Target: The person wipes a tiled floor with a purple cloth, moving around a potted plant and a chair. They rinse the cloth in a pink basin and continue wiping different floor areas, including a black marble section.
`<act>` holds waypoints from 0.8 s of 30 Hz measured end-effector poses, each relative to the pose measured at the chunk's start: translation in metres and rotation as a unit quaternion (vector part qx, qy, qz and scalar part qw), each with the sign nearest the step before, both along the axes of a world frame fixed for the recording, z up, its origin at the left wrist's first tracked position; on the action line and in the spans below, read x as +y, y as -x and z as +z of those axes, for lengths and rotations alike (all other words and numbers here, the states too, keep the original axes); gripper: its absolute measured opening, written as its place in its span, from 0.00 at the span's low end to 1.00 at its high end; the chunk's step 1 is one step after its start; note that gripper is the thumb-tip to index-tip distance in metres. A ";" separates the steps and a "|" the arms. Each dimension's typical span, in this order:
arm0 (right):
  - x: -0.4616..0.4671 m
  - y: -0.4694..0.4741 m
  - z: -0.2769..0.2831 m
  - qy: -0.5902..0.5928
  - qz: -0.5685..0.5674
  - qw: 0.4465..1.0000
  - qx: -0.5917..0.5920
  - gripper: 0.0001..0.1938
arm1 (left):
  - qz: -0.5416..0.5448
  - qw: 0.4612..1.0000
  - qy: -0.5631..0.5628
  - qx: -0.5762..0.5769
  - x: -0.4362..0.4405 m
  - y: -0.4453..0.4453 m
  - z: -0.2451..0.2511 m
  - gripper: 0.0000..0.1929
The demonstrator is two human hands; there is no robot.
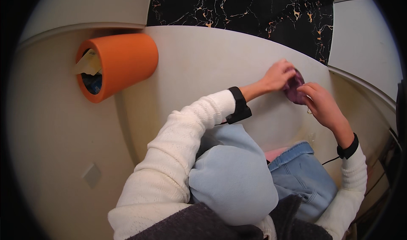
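Above the pale floor, both hands hold a small, dark purple, rounded item (295, 92) that looks like soft fabric; its exact kind cannot be made out. My left hand (279, 76) grips its upper left edge with bent fingers. At the lower right edge, my right hand (321, 103) pinches it between thumb and fingers. A tiny gold-coloured bit (309, 111) shows just below the right fingers. Part of the purple item is hidden behind the fingers, and motion blurs the left fingertips.
An orange bin (127, 63) with papers and wrappers inside stands to the left. Black marbled tile (241, 7) borders the pale floor (203, 58) ahead. A white panel (362, 33) rises at the right. My knees in light blue jeans (235, 182) are close below.
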State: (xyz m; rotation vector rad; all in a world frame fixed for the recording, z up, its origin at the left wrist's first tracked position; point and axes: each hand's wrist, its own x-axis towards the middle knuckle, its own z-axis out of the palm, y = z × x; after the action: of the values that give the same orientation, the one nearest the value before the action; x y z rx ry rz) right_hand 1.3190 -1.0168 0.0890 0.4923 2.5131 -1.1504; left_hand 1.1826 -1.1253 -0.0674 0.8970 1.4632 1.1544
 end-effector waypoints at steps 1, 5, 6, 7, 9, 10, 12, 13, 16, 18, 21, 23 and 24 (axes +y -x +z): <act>0.001 -0.003 -0.001 -0.007 0.009 1.000 0.001 0.12 | 0.069 0.997 0.010 -0.021 0.007 0.023 -0.004 0.13; -0.002 -0.010 -0.008 -0.014 0.017 1.000 -0.020 0.11 | 0.349 0.925 -0.051 0.143 0.013 0.166 -0.007 0.12; -0.003 -0.010 -0.010 -0.007 0.017 0.999 -0.030 0.11 | 0.371 0.896 -0.071 0.231 0.009 0.208 -0.005 0.12; -0.003 -0.009 -0.012 0.001 0.020 0.999 -0.049 0.11 | 0.378 0.865 -0.087 0.319 0.006 0.247 -0.003 0.12; -0.003 -0.007 -0.017 0.006 0.021 0.999 -0.044 0.11 | 0.384 0.812 -0.048 0.438 0.008 0.321 -0.001 0.16; -0.002 -0.006 -0.020 0.010 0.016 0.999 -0.047 0.11 | 0.393 0.788 -0.071 0.468 0.016 0.361 0.001 0.15; -0.001 -0.005 -0.026 0.014 0.008 0.999 -0.048 0.11 | 0.341 0.759 -0.068 0.551 0.032 0.415 -0.006 0.17; -0.001 -0.005 -0.029 0.013 0.004 0.999 -0.045 0.11 | 0.344 0.734 -0.037 0.584 0.043 0.439 -0.013 0.16; -0.001 -0.007 -0.036 0.013 -0.009 0.998 -0.053 0.12 | 0.235 0.699 -0.029 0.675 0.068 0.495 -0.035 0.19; -0.003 -0.010 -0.039 0.018 -0.016 0.998 -0.060 0.12 | 0.140 0.690 -0.036 0.709 0.079 0.510 -0.053 0.21; -0.005 -0.013 -0.043 0.025 -0.030 0.996 -0.075 0.12 | 0.061 0.717 0.013 0.694 0.084 0.511 -0.074 0.25; -0.006 -0.011 -0.044 0.034 -0.045 0.994 -0.092 0.12 | 0.076 0.727 0.026 0.682 0.080 0.506 -0.080 0.27; -0.006 -0.009 -0.044 0.039 -0.046 0.994 -0.090 0.12 | 0.074 0.742 0.035 0.665 0.077 0.504 -0.081 0.27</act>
State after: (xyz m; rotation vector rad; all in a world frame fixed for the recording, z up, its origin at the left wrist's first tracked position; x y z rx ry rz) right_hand 1.3283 -1.0226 0.0447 0.6677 2.3042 -1.1750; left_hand 0.6786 -1.0479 -0.1479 1.7253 2.7078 0.4052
